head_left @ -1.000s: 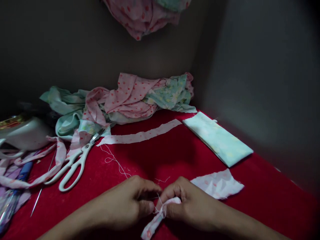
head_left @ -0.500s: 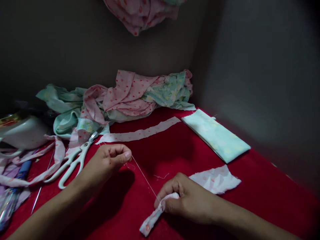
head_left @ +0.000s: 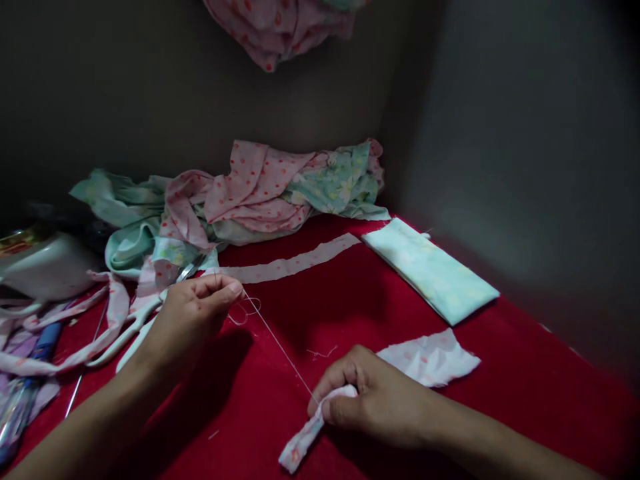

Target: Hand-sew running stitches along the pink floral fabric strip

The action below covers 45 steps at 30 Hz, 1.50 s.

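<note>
My left hand (head_left: 205, 300) is closed in a pinch on a white thread (head_left: 278, 340). The thread runs taut, slanting down to the right, and a loose loop hangs by the fingertips. Whether a needle is in these fingers I cannot tell. Between the thumb and fingers of my right hand (head_left: 375, 400) is a narrow folded fabric strip (head_left: 300, 443), white-pink with small prints, where the thread ends. Behind that hand lies a crumpled pale dotted fabric piece (head_left: 430, 359). White-handled scissors (head_left: 120, 343) lie partly hidden behind my left hand.
A long dotted strip (head_left: 290, 265) and a folded mint cloth (head_left: 435, 270) lie on the red surface (head_left: 280, 407). Pink and green fabric (head_left: 265, 190) is heaped at the back. At left are a white container (head_left: 50, 267), a blue pen (head_left: 47, 343) and a thin metal rod (head_left: 75, 393).
My left hand has moved left and slightly up, with more thread stretched between the hands. A loop now shows beside its fingertips. My right hand has stayed in place with the strip.
</note>
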Tool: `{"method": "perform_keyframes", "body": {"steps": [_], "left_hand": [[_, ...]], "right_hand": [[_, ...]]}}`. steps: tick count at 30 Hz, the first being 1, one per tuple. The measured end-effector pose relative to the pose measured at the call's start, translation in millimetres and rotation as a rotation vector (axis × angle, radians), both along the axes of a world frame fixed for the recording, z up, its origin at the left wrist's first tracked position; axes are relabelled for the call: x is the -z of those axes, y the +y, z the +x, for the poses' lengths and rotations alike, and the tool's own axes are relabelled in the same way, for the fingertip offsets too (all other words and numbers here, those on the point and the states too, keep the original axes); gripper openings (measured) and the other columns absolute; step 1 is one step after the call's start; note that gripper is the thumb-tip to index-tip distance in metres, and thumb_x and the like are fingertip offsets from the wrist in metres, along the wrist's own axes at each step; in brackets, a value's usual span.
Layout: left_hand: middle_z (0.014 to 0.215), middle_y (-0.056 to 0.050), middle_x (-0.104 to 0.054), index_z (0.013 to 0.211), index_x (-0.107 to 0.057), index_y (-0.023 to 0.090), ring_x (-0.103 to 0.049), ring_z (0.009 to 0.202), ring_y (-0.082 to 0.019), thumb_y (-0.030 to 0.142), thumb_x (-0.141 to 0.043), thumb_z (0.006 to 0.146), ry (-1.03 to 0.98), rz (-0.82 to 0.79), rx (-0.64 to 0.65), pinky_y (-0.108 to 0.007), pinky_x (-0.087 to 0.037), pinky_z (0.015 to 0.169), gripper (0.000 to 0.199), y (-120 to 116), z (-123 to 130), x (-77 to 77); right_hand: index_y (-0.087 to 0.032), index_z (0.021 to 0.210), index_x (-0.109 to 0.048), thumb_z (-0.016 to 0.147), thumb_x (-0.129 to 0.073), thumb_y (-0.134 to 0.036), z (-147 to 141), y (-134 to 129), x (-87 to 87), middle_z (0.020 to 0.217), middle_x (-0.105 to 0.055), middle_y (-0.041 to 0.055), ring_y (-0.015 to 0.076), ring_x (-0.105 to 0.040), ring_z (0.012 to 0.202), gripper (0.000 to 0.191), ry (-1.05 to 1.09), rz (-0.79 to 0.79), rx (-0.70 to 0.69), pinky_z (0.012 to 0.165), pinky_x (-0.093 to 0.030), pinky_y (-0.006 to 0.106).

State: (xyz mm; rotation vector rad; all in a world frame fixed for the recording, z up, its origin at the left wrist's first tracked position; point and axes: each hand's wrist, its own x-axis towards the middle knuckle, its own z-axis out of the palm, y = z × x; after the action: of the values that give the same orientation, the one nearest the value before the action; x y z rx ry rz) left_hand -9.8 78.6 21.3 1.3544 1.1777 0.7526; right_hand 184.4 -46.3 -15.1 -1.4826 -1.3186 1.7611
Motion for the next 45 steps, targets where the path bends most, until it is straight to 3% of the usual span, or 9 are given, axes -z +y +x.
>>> {"method": "perform_keyframes", "body": {"steps": [12, 14, 18, 20, 24, 30, 36, 41, 45], "left_hand": [[0.047, 0.007, -0.039, 0.07, -0.058, 0.019, -0.028, 0.038, -0.006, 0.031, -0.066, 0.067, 0.128, 0.061, -0.027, -0.017, -0.018, 0.038, 0.015, -1.5, 2.1, -3.4], [0.047, 0.005, -0.049, 0.076, -0.064, 0.019, -0.038, 0.038, -0.009, 0.029, -0.07, 0.064, 0.186, 0.0, 0.098, -0.018, -0.024, 0.039, 0.017, -16.0, 6.0, -1.0], [0.055, -0.001, -0.058, 0.064, -0.067, 0.016, -0.049, 0.05, -0.014, 0.024, -0.061, 0.07, 0.378, -0.166, 0.619, -0.021, -0.03, 0.045, 0.012, -52.9, 13.4, 10.1], [0.054, 0.0, -0.055, 0.06, -0.063, 0.016, -0.047, 0.053, -0.014, 0.023, -0.052, 0.074, 0.49, -0.135, 0.717, -0.021, -0.029, 0.047, 0.019, -61.5, 14.1, 16.1], [0.048, 0.003, -0.044, 0.055, -0.057, 0.015, -0.039, 0.049, -0.012, 0.022, -0.05, 0.071, 0.592, -0.108, 0.726, -0.022, -0.026, 0.046, 0.019, -55.3, 12.0, 21.7], [0.053, 0.002, -0.049, 0.058, -0.058, 0.016, -0.045, 0.054, -0.014, 0.022, -0.048, 0.071, 0.699, -0.028, 0.743, -0.022, -0.029, 0.047, 0.017, -51.5, 14.4, 14.9], [0.066, 0.0, -0.06, 0.099, -0.056, 0.021, -0.052, 0.061, -0.016, 0.029, -0.037, 0.084, 0.499, 0.188, 0.543, -0.023, -0.037, 0.054, 0.025, -64.3, 13.1, -3.5], [0.064, -0.001, -0.053, 0.068, -0.051, 0.018, -0.048, 0.056, -0.013, 0.025, -0.039, 0.087, 0.401, 0.329, 0.636, -0.021, -0.034, 0.05, 0.024, -73.4, 8.8, -2.2], [0.075, -0.003, -0.052, 0.064, -0.05, 0.017, -0.05, 0.064, -0.013, 0.018, -0.04, 0.085, 0.347, 0.421, 0.643, -0.021, -0.037, 0.056, 0.023, -69.5, 11.4, 2.7]], "right_hand": [[-0.013, 0.076, -0.076, 0.066, -0.049, -0.009, -2.8, 0.2, -1.4, 0.048, -0.046, -0.0049, 0.007, -0.032, 0.045, 0.029, 0.017, 0.011, 0.037, 0.044, -0.024, 0.019], [-0.013, 0.076, -0.075, 0.066, -0.049, -0.01, -3.7, 0.2, -0.6, 0.051, -0.049, -0.0035, 0.0081, -0.035, 0.047, 0.028, 0.009, 0.017, 0.079, 0.046, -0.026, 0.019], [-0.012, 0.077, -0.075, 0.067, -0.049, -0.011, -4.7, 0.4, -1.2, 0.058, -0.058, -0.0006, 0.0096, -0.041, 0.053, 0.028, 0.01, 0.05, 0.124, 0.05, -0.031, 0.019], [-0.011, 0.077, -0.074, 0.067, -0.05, -0.01, -4.1, 0.5, -2.2, 0.059, -0.057, -0.0009, 0.0093, -0.042, 0.053, 0.026, -0.001, 0.058, 0.119, 0.048, -0.031, 0.019], [-0.011, 0.07, -0.07, 0.067, -0.056, -0.013, -1.1, 0.4, -3.9, 0.049, -0.046, -0.0045, 0.0076, -0.036, 0.047, 0.015, -0.078, 0.034, 0.124, 0.041, -0.023, 0.018], [-0.011, 0.067, -0.067, 0.066, -0.055, -0.013, 0.2, -0.3, -3.6, 0.048, -0.045, -0.0044, 0.0074, -0.037, 0.045, 0.012, -0.079, 0.019, 0.154, 0.04, -0.023, 0.018], [-0.012, 0.067, -0.068, 0.066, -0.054, -0.013, -0.3, 0.8, -1.0, 0.047, -0.045, -0.0046, 0.007, -0.036, 0.044, 0.014, -0.065, 0.011, 0.168, 0.04, -0.023, 0.018], [-0.011, 0.066, -0.068, 0.066, -0.054, -0.013, -0.4, 0.6, 0.7, 0.045, -0.046, -0.0044, 0.007, -0.037, 0.042, 0.015, -0.03, -0.016, 0.178, 0.039, -0.023, 0.018], [-0.011, 0.068, -0.069, 0.065, -0.055, -0.012, -0.8, -0.4, -0.6, 0.047, -0.047, -0.0042, 0.007, -0.038, 0.043, 0.014, -0.045, -0.02, 0.181, 0.039, -0.024, 0.018]]}}
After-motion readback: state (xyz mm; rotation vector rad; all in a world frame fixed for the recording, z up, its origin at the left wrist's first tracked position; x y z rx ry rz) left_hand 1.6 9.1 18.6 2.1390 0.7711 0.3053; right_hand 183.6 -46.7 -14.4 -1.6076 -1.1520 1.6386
